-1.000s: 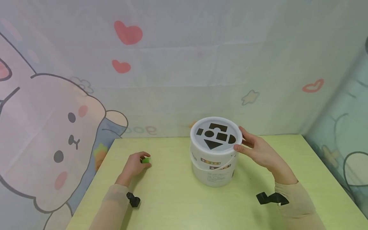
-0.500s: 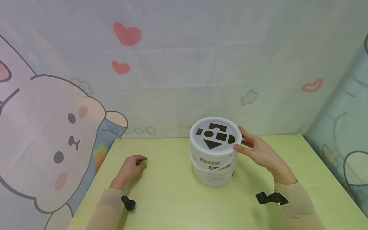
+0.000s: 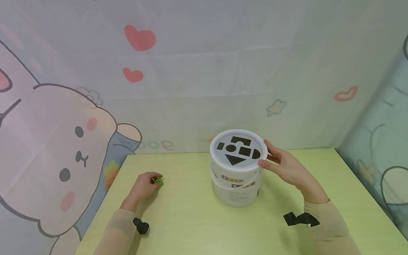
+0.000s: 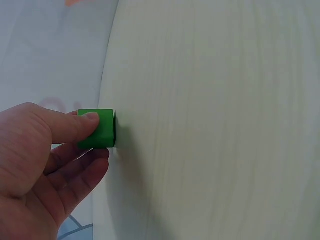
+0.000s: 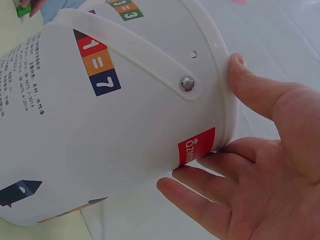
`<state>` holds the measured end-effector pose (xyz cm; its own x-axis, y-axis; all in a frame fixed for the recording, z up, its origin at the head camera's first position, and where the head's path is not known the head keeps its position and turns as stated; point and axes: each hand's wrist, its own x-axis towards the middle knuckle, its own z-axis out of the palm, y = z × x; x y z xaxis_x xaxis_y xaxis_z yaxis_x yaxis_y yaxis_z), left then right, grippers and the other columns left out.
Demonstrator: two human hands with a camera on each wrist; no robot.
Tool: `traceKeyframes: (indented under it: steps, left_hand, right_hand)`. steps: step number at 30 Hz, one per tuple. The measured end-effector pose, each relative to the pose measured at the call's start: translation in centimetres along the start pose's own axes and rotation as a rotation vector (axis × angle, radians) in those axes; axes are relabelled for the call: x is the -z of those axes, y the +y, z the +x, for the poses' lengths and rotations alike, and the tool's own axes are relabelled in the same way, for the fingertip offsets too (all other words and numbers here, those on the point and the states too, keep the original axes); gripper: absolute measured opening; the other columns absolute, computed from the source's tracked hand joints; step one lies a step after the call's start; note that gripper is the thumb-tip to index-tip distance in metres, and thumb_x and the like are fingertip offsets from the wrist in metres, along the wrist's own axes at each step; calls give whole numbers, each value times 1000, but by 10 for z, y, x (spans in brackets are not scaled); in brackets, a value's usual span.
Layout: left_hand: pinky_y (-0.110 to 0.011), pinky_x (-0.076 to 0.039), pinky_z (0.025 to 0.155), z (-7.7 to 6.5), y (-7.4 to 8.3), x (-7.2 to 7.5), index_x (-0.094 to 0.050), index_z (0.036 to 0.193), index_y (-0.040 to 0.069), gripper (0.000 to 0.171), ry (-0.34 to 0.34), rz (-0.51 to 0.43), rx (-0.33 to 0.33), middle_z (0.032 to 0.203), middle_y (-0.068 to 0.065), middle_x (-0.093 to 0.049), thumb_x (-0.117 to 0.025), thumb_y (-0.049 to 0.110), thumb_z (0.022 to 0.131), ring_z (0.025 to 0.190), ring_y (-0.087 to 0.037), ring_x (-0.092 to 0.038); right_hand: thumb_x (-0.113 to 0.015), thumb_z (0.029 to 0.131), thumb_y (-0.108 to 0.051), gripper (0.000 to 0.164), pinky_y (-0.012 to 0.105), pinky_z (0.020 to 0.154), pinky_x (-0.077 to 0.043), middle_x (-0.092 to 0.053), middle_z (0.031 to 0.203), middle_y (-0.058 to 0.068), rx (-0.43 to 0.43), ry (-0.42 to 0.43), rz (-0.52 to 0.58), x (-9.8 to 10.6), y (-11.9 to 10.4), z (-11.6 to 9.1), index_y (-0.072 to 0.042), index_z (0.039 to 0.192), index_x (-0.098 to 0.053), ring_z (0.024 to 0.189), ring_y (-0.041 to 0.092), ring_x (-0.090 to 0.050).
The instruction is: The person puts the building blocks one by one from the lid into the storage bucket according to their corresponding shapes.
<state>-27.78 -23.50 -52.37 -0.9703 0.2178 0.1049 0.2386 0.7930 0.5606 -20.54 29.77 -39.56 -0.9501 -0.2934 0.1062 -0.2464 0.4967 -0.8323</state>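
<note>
My left hand (image 3: 142,186) is over the left part of the table, pinching a small green block (image 4: 103,131) between thumb and fingers. In the left wrist view the block's dark end faces right, away from the palm. A white bucket (image 3: 237,196) stands upright right of centre, its lid (image 3: 218,154) on and cut with several dark shaped holes. My right hand (image 3: 287,168) rests against the bucket's right side. In the right wrist view its thumb (image 5: 247,80) touches the lid's rim, while fairly straight, spread fingers (image 5: 220,185) lie along the wall.
The pale wooden table (image 3: 188,226) reaches back to a cloth backdrop (image 3: 204,71) printed with a rabbit and hearts. A white handle (image 5: 145,55) hangs across the bucket's front. Each sleeve carries a small black camera mount (image 3: 141,226).
My left hand has drawn slightly left and down with the green block, and the block has turned in its fingers. My right hand and the bucket have stayed in place.
</note>
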Motion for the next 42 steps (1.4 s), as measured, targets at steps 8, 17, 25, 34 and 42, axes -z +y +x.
traceKeyframes:
  steps: [8,17,25,34,42]
  left_hand:
    - [-40,-55,78,-2,2,4,-76,122,-3,29,-10,-26,13,104,-12,-73,-80,2,94,89,-23,-66]
    - [-43,-57,84,4,19,17,-75,124,-4,35,-10,-49,-10,102,-9,-72,-84,12,94,93,-24,-66]
    - [-37,-57,76,11,56,31,-80,118,4,37,63,-43,-107,90,2,-70,-89,28,91,82,-16,-65]
    - [-38,-61,77,11,118,44,-82,110,8,36,113,-120,-208,90,4,-73,-92,33,87,83,-14,-71]
    - [-36,-64,78,20,166,49,-83,114,8,37,127,-156,-332,96,1,-77,-93,29,86,84,-13,-74]
  right_hand:
    - [-73,104,-38,90,70,119,-32,-18,177,12,-1,-5,4,-1,-1,1,-12,172,-18,153,45,-39]
    - [-72,105,-38,91,71,118,-33,-21,176,14,4,-2,-19,0,-2,1,-11,172,-18,152,45,-40]
    - [-71,106,-37,89,71,118,-32,-18,177,13,12,-4,-8,2,0,1,-12,172,-18,152,45,-39]
    - [-71,106,-36,88,69,118,-34,-17,177,13,17,-8,-4,2,0,1,-11,172,-17,152,46,-39]
    - [-71,106,-36,88,69,118,-34,-18,177,13,17,-7,-13,1,0,0,-12,172,-18,151,46,-40]
